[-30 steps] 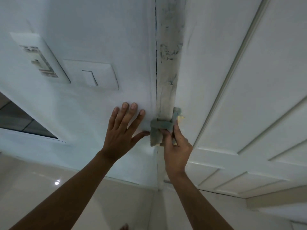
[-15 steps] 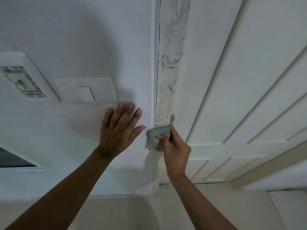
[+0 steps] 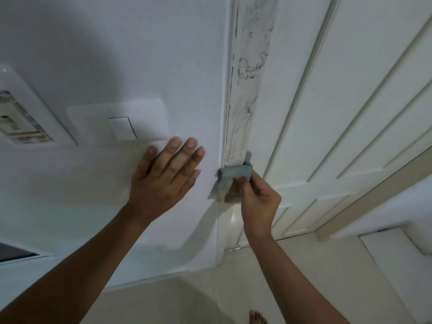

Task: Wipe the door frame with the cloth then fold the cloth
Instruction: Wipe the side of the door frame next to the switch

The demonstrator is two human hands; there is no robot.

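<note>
The door frame (image 3: 247,94) is a narrow white strip with grey-blue smears, running down the middle between wall and door. A small grey-blue cloth (image 3: 230,177) is bunched against the frame's lower part. My right hand (image 3: 256,198) grips the cloth and holds it on the frame. Flat on the white wall, left of the frame, lies my left hand (image 3: 163,181) with fingers spread and straight. It holds nothing.
A white panelled door (image 3: 350,113) fills the right side. On the wall sit a light switch (image 3: 122,127) and a white box (image 3: 23,118) at far left. Pale floor tiles (image 3: 292,265) and a bare foot (image 3: 257,318) show below.
The view has tilted and drifted, shifting the switch and wall in the frame. The cloth and my right hand stay low on the frame; my left hand remains flat on the wall.
</note>
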